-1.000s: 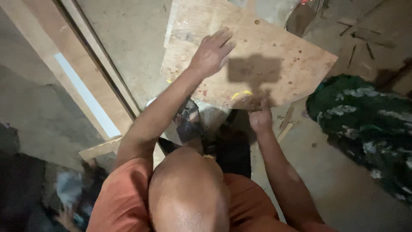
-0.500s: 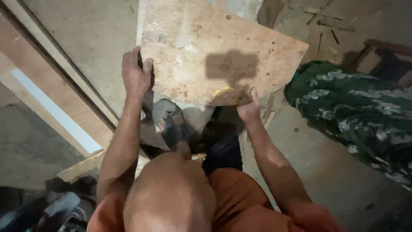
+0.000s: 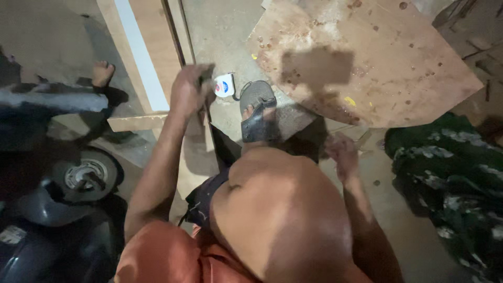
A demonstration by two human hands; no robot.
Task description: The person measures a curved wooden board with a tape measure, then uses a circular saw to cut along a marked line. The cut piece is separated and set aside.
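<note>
Head view, left hand: curled, grip unclear, beside tape measure.
Right hand: blurred, loosely open, off the plywood (held earlier).

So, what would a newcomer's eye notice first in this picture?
Probably the large stained plywood sheet lying on the concrete floor at upper right. Next, the left hand reaching beside a small white tape measure, near the sandalled foot. The right hand hangs below the sheet's near edge.

Bare floor lies open between plank and plywood sheet.
</note>
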